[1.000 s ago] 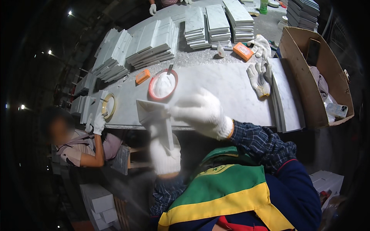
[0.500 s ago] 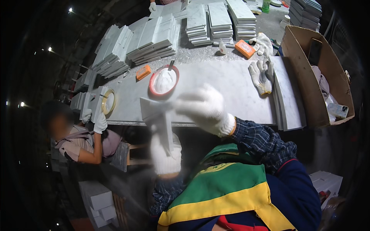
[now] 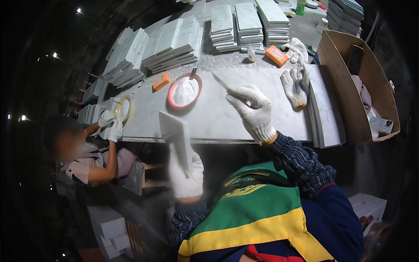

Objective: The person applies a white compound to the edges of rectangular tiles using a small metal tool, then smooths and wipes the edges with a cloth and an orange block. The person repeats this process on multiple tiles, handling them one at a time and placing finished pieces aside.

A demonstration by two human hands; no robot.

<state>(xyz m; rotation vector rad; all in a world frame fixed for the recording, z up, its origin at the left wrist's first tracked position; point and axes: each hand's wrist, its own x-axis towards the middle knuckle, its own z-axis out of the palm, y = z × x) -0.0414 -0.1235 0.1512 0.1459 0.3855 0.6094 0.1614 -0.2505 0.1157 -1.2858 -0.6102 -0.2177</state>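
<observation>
Two gloved hands are being used at the near edge of a pale stone table (image 3: 227,118). A thin white tile (image 3: 176,135) is being held upright by the left hand (image 3: 185,174), just below the table's near edge; the fingers are being kept clamped around its lower end. A small flat-bladed knife (image 3: 220,81) is being gripped in the right hand (image 3: 252,109), fingers closed on its handle, with the blade being pointed far and left toward a red-rimmed bowl (image 3: 185,91) of white paste. The blade is being held apart from the tile, above the table.

No paste can be made out on the tile's visible face, so the spreading is judged as not yet done on this piece; whether the blade is being loaded cannot be told. Many stacks of tiles (image 3: 174,41) are being kept along the far side of the table. Whether those are finished or waiting cannot be told, so the share of work left is uncertain.

A spare pair of gloves (image 3: 294,85) is lying to the right on the table, with an orange block (image 3: 276,55) just beyond it and a cardboard box (image 3: 349,83) at the right end. At the left, a roll of tape (image 3: 122,108) is being handled by another person's gloved hands.
</observation>
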